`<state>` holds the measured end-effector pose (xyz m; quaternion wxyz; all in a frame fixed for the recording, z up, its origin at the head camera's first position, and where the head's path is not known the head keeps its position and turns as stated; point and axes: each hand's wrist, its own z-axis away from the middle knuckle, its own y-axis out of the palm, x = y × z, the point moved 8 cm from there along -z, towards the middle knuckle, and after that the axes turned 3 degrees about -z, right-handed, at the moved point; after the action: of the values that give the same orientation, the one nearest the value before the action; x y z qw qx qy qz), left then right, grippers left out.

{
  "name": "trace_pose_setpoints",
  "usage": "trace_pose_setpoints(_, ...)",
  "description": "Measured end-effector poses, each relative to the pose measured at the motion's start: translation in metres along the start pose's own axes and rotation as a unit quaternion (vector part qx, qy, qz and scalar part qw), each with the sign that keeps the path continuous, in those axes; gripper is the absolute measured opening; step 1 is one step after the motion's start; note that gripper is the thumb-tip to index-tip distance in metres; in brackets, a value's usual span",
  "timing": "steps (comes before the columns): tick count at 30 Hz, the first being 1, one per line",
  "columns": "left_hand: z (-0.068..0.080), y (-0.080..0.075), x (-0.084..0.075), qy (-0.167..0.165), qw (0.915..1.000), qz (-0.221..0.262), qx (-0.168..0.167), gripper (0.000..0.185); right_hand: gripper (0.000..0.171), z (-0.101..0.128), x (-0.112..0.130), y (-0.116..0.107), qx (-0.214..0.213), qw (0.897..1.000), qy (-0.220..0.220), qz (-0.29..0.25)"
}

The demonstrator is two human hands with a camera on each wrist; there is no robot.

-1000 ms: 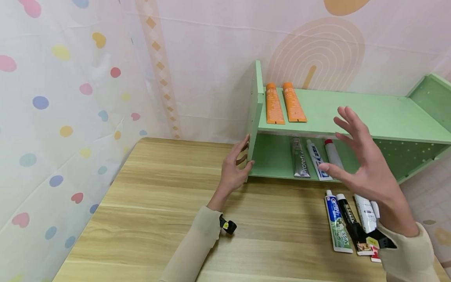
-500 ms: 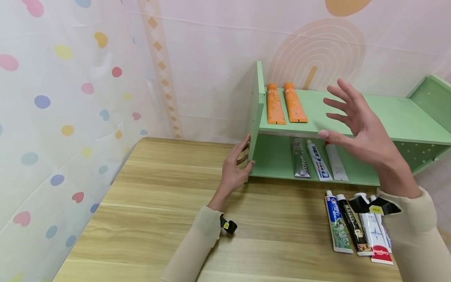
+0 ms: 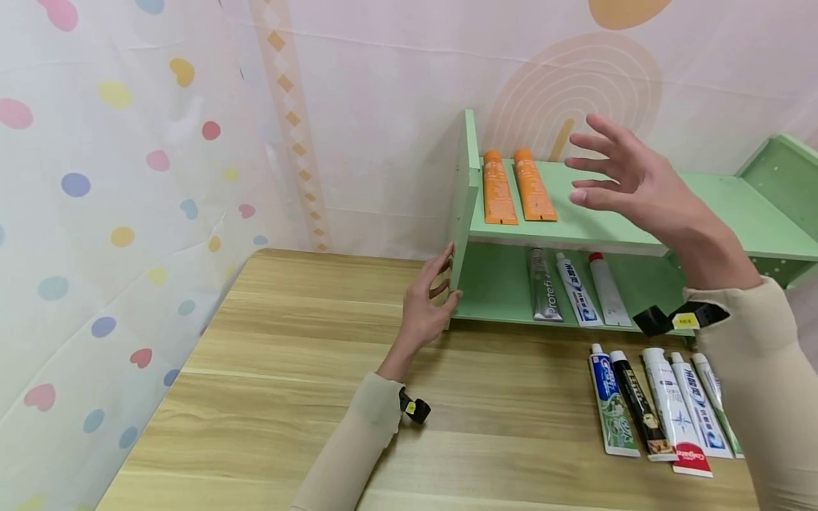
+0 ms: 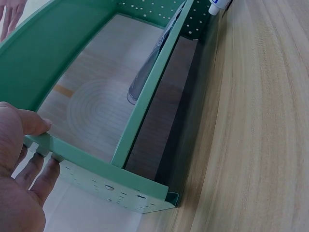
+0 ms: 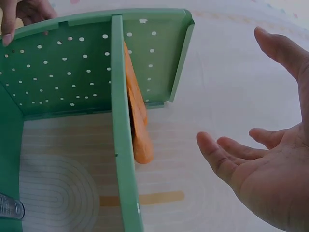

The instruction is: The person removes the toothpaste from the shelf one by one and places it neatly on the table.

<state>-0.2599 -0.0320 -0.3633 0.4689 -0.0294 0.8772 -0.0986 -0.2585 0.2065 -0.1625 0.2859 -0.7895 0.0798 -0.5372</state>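
The person's left hand point(image 3: 423, 305) grips the left side panel of the green shelf point(image 3: 461, 206), thumb on the front edge and fingers curled round the outer face; the left wrist view shows the same hold on the panel's edge. The shelf stands at the back of the wooden counter point(image 3: 287, 383), against the pale patterned wall.

The right hand point(image 3: 629, 181) hangs in the air above the upper board, at about 2 o'clock from the left hand, its grip wide open with fingers spread and holding nothing. The right wrist view confirms the splayed fingers, clear of the shelf.

Just to the 9 o'clock side of that hand, two orange tubes point(image 3: 514, 188) lie side by side on the upper board, caps toward the wall. On the lower board three tubes point(image 3: 571, 287) lie in a row: a silver one, a white and blue one, a white one with a red cap.

On the counter at 5 o'clock from the shelf, five more toothpaste tubes point(image 3: 658, 411) lie side by side, caps toward the shelf.
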Motion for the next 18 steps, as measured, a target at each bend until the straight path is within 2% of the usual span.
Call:
trace_pose_setpoints(8, 0.001, -0.001, -0.001, -0.001, 1.0000, 0.004, 0.001, 0.077, 0.087, -0.021, -0.012, -0.003, 0.018, 0.998, 0.062, -0.025)
trace_pose_setpoints(18, 0.002, -0.004, -0.003, 0.007, 1.0000, 0.003, -0.001, 0.076, 0.087, -0.041, -0.031, 0.005, 0.069, 0.990, 0.123, -0.022)
